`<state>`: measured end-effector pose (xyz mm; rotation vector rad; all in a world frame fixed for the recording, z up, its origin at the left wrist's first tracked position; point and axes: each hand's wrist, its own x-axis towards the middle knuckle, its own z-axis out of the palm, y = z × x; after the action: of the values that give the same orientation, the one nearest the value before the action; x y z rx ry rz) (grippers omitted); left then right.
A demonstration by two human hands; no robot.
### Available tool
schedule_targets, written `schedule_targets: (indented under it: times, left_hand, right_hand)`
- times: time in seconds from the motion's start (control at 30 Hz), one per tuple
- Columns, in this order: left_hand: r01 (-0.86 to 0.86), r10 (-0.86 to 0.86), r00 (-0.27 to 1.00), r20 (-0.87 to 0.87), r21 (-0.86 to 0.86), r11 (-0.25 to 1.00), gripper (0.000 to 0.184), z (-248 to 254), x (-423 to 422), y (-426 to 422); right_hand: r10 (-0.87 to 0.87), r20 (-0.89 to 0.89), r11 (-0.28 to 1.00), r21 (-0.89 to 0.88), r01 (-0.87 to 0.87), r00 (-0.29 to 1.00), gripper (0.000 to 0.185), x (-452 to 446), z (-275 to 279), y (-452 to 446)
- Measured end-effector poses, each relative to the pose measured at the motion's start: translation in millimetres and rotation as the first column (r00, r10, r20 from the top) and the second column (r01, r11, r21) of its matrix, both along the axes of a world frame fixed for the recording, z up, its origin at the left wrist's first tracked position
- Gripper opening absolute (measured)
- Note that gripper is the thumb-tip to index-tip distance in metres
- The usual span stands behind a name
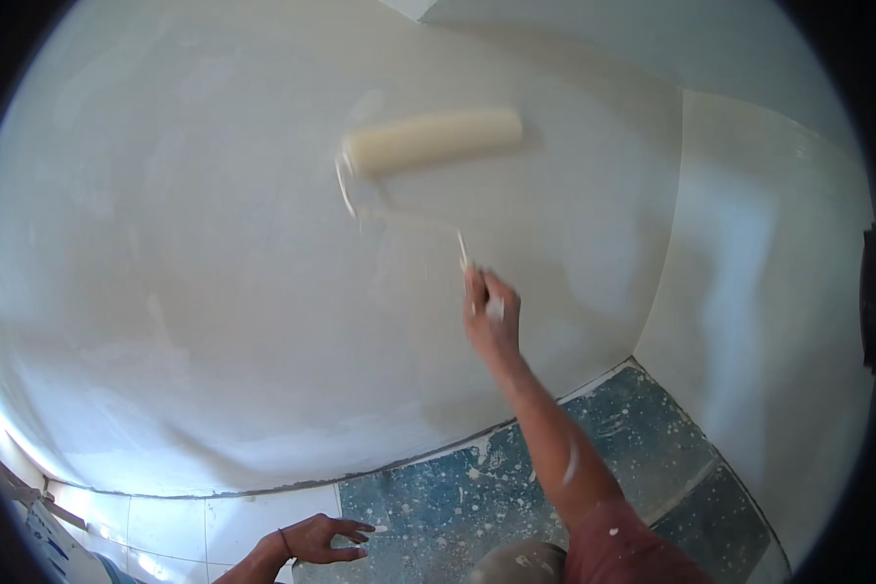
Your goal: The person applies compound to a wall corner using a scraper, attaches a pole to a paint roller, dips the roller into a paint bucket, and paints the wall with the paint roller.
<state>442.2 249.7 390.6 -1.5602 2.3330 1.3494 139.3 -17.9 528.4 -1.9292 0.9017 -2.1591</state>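
My right hand [492,311] is closed around the handle of a paint roller, its arm stretched up from the lower right. The roller's cream sleeve [436,139] lies nearly level against the pale wall [243,243], slightly blurred. Its thin wire frame [463,245] runs up from my fist to the sleeve's left end. Low in the view, my left hand [328,538] hangs over the floor with its fingers apart and nothing in it; a thin dark band circles the wrist.
A second wall [749,292] meets the first at a corner on the right. Dark, paint-spattered floor covering [438,506] lies below, beside white tiles [165,526]. A paint-marked bucket-like object [54,545] stands at the lower left. A dark object [868,300] shows at the right edge.
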Motion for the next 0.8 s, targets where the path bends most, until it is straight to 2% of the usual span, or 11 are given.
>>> schedule_targets:
  times: [0.07, 0.13, 0.23, 0.27, 0.43, 0.6, 0.77, 0.8]
  left_hand:
    - [0.0, 0.0, 1.0, -0.012, -0.026, 1.0, 0.057, -8, 7, 1]
    - [-0.02, 0.02, 1.0, -0.004, -0.038, 0.999, 0.052, -7, 8, 4]
    - [-0.013, 0.014, 1.0, 0.01, -0.081, 0.997, 0.047, 1, 5, 4]
    - [-0.006, 0.007, 1.0, 0.014, -0.095, 0.995, 0.046, 2, 4, 5]
    - [0.007, -0.016, 0.998, -0.06, -0.157, 0.988, 0.039, -3, 0, 4]
    - [-0.014, 0.009, 0.999, -0.038, -0.117, 0.993, 0.038, -7, -10, 1]
    - [-0.025, 0.026, 0.999, 0.024, -0.059, 0.998, 0.047, -3, -24, -6]
    - [-0.037, 0.038, 0.999, 0.037, -0.042, 0.998, 0.048, -3, -27, -6]
  right_hand:
    - [0.026, 0.029, 0.999, 0.04, -0.027, 0.999, 0.032, 0, 43, -11]
    - [-0.025, -0.003, 0.999, 0.04, 0.025, 1.0, 0.033, -7, 75, -19]
    - [0.007, -0.034, 0.976, 0.216, 0.0, 0.999, 0.032, -26, 90, -19]
    - [0.012, -0.036, 0.98, 0.201, -0.004, 0.999, 0.031, -32, 82, -21]
    - [0.034, -0.049, 0.988, 0.154, -0.026, 0.998, 0.028, -67, -27, -27]
    - [0.048, -0.069, 0.933, 0.36, -0.02, 0.997, 0.028, -105, -172, 7]
    - [0.055, -0.102, 0.752, 0.658, 0.026, 0.993, 0.03, -131, -278, 61]
    - [0.057, -0.16, 0.705, 0.706, 0.074, 0.986, 0.031, -138, -294, 71]
